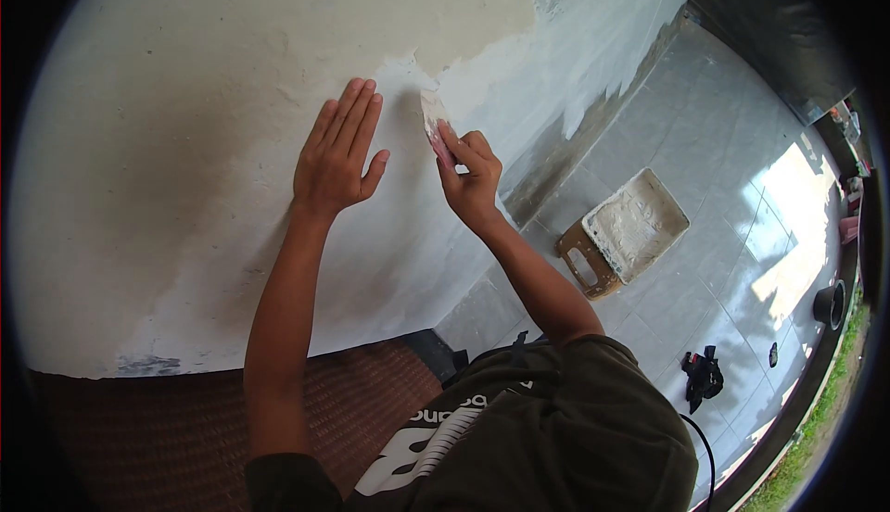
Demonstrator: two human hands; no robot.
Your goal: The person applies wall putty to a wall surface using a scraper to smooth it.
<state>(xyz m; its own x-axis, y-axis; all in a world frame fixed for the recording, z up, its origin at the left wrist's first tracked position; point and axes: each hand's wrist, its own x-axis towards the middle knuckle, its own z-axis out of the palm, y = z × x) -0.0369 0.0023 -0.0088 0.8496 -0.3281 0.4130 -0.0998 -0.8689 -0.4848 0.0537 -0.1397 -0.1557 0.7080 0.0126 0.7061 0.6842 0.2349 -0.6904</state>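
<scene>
My left hand [339, 152] lies flat against the wall [222, 30], fingers stretched upward and close together, thumb apart, holding nothing. To its right, my right hand [471, 174] grips a putty knife [435, 123] by its pinkish, smeared handle. The pale blade is tilted, its upper end at the wall near the border between the beige surface and a fresh white coat [399, 75]. Below and right of my right hand, a tray of white paste [638, 223] rests on a brown plastic stool with a handle opening [593, 266].
Grey floor tiles [691, 104] extend on the right. A black bag [703, 378], a small dark object [773, 354] and a dark pot [828, 305] are there. A reddish-brown woven surface [371, 391] lies below the wall. A black cable [706, 447] runs beside my body.
</scene>
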